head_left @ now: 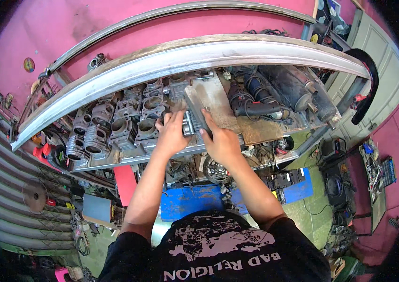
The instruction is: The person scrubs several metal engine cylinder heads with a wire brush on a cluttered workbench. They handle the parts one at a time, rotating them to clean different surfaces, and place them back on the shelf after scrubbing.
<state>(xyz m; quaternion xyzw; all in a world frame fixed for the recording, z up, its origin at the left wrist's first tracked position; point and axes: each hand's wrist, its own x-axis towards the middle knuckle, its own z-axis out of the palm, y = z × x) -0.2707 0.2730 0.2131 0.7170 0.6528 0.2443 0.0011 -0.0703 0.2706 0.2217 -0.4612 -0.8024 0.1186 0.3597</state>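
On the metal shelf [129, 162], both my hands meet at a small ribbed metal part [191, 123].

My left hand [171, 135] rests with fingers spread and lightly curled against the part's left side, touching it but not clearly closed around it. My right hand [221, 141] curls at the part's right edge, fingertips reaching up onto the flat grey plate [211, 96] just behind; whether it truly grips, I cannot tell. The part sits at the middle of the shelf, near its front edge. To its left stand rows of engine cylinder blocks [114, 123]; to the right lies a black power drill [251, 105] beside dark cylindrical motors [298, 89]. A curved steel rail [161, 61] arches above, and a blue tray [185, 202] lies below.
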